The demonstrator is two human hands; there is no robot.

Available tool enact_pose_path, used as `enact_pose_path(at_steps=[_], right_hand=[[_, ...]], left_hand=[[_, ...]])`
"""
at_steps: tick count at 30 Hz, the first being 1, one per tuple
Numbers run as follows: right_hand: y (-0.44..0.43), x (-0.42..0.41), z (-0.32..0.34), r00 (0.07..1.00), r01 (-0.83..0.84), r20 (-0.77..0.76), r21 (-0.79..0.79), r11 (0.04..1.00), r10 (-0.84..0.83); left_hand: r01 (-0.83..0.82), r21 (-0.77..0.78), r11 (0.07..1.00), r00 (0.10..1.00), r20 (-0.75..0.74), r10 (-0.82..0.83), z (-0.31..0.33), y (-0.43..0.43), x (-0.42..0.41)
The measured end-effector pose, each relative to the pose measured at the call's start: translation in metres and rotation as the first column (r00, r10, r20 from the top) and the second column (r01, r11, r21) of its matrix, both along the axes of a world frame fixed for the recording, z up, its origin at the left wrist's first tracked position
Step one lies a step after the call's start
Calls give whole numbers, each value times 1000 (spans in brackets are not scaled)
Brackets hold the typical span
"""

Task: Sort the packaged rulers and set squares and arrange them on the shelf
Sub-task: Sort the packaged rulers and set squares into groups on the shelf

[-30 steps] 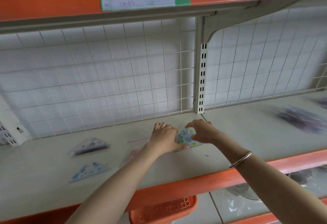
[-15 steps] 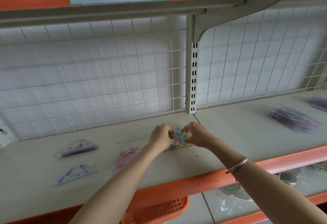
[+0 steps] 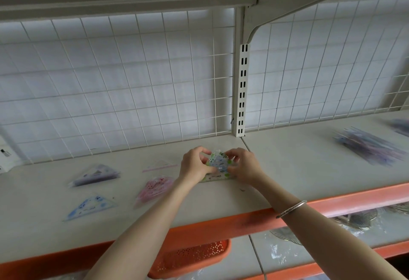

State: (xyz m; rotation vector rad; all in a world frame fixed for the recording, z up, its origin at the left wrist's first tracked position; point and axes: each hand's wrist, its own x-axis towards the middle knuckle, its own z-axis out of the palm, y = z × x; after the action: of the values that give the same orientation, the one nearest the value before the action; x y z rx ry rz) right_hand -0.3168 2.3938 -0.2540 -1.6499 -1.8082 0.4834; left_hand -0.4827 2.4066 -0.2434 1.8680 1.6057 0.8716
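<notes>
Two hands at work: my left hand (image 3: pixel 194 166) and right hand (image 3: pixel 245 166) pinched a green-and-blue set square in clear plastic wrap (image 3: pixel 218 162) over the pale grey metal shelf (image 3: pixel 287 169); I feared the slick wrap could slip, knocking the pink packaged set square (image 3: pixel 155 187).

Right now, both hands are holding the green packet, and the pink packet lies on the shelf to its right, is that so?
Not quite. The head view shows the pink packet lying on the shelf to the left of the green packet, not the right. The left hand and right hand do both hold the green packet.
</notes>
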Motion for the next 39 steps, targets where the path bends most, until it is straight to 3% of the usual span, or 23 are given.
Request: enact_pose_path(at_steps=[6,11,17,25,27,29,31,33,39], right_hand=[[-1,0,-5,981,67,-184,38,997,-58],[1,6,-4,906,78,-421,65,995,-43],[-5,9,4,662,16,-749,15,1000,1],[-5,10,8,282,-104,-959,-63,993,-31],[-5,11,8,255,-132,-966,-69,989,-34],[-5,11,7,275,-88,-961,-59,994,-32],[-4,13,7,274,-3,-961,-48,999,-45],[-2,14,6,274,55,-960,-41,998,-55],[0,14,6,289,113,-955,-41,993,-73]], left_hand=[[-83,74,994,986,148,71,-10,-1,3],[-93,132,987,964,261,55,-14,-2,5],[-105,309,945,947,323,0,-16,-10,4],[-112,466,878,933,353,-68,-16,-16,5],[-95,462,882,931,354,-85,-15,-18,5],[-65,475,878,959,272,-77,-16,-18,1],[-28,543,839,999,42,6,-16,-17,-6],[29,557,830,980,-177,85,-12,-19,-11],[110,195,975,875,-485,-2,-3,-21,-4]])
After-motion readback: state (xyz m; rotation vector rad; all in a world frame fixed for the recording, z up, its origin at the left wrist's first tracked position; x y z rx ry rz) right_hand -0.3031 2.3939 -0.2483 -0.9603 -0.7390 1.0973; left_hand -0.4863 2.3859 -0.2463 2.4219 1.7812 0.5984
